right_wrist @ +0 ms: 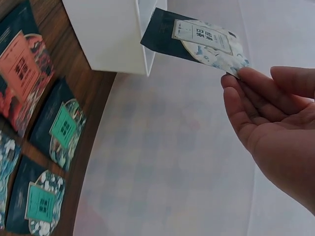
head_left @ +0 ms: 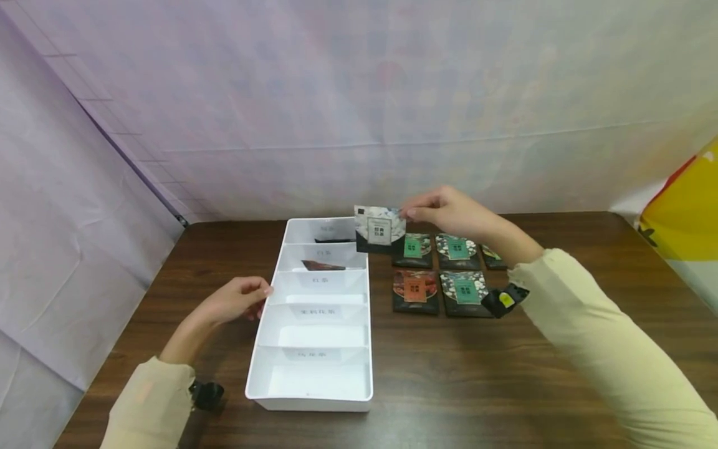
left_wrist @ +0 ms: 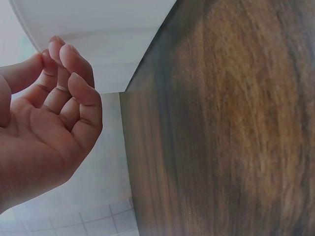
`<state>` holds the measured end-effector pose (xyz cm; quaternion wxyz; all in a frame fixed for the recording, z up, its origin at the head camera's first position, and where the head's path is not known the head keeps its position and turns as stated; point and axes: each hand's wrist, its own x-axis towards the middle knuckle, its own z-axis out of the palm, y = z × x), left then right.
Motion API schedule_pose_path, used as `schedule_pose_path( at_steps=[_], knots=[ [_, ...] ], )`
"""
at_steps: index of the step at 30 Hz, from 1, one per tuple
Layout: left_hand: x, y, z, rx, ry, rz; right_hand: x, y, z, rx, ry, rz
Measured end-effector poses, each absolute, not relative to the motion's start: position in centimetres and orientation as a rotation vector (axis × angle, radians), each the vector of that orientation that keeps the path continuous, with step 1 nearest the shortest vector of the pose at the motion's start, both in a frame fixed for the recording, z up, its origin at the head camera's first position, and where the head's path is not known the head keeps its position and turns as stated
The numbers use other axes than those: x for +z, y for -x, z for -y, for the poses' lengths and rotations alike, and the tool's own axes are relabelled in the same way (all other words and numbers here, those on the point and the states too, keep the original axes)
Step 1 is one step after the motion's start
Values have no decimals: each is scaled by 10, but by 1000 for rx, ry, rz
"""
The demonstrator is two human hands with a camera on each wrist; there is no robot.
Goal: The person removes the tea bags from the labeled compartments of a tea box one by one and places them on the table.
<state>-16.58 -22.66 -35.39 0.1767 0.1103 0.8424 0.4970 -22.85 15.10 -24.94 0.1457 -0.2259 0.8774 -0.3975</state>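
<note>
My right hand (head_left: 443, 209) pinches a white and dark tea sachet (head_left: 379, 229) by one corner. The sachet hangs upright at the right rim of a white divided box (head_left: 371, 374), near its far compartments. In the right wrist view the same sachet (right_wrist: 199, 42) shows its label, held between the thumb and fingers of the right hand (right_wrist: 275, 108). On the box's opposite side, my left hand (head_left: 238, 298) pinches the rim with thumb and forefinger. The left wrist view shows that hand (left_wrist: 54, 103) with its other fingers loosely curled beside the box wall (left_wrist: 113, 64).
A dark sachet (head_left: 335, 241) lies in the farthest compartment, and a reddish-brown one (head_left: 322, 265) in the second. Right of the box, several sachets lie in rows, among them a red one (head_left: 415, 292) and a green-labelled one (head_left: 462, 293). Behind the wooden table (head_left: 449, 380) hangs a pale curtain (head_left: 392, 112).
</note>
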Motion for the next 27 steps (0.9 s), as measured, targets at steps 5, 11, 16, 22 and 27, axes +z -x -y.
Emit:
schedule_pose_path(
  at_steps=[5,11,16,22,27],
  knots=[
    [-353,166,227,1400,-316,-2389,-251,227,-166,-1152,604,-2526],
    [-354,166,228,1407,-303,-2387,-253,223,-185,-1186,564,-2492],
    [-354,165,228,1422,-297,-2377,-255,218,-202,-1136,586,-2519],
    [-354,164,228,1420,-308,-2377,-263,214,-224,-1046,615,-2586],
    [-354,165,229,1415,-302,-2377,-272,211,-246,-1002,541,-2612]
  ],
)
